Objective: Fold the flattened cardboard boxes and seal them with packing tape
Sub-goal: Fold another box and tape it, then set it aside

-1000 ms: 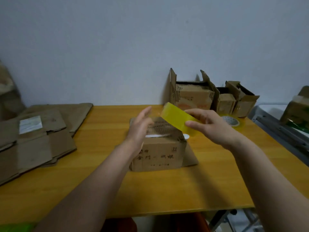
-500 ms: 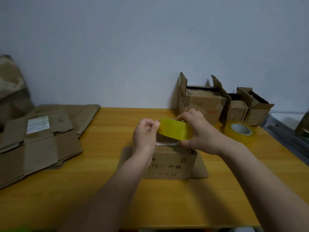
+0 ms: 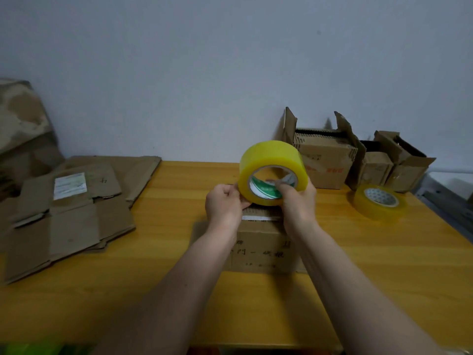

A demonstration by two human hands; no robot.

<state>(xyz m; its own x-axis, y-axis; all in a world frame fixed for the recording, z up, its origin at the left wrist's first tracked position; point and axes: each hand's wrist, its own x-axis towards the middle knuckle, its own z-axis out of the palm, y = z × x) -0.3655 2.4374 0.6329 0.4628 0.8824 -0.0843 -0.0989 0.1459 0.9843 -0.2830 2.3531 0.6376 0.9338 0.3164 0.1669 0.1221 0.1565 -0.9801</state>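
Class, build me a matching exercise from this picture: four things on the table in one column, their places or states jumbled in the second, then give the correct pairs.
Column one
1. tape roll in the hands
2. spare tape roll
3. flattened boxes
4. open boxes

Column two
A. stacked flat at the table's left end
B. standing by the wall, flaps up
C. held upright above the box in the middle
D. lying flat on the table at the right

Pairs: 1-C, 2-D, 3-A, 4-B
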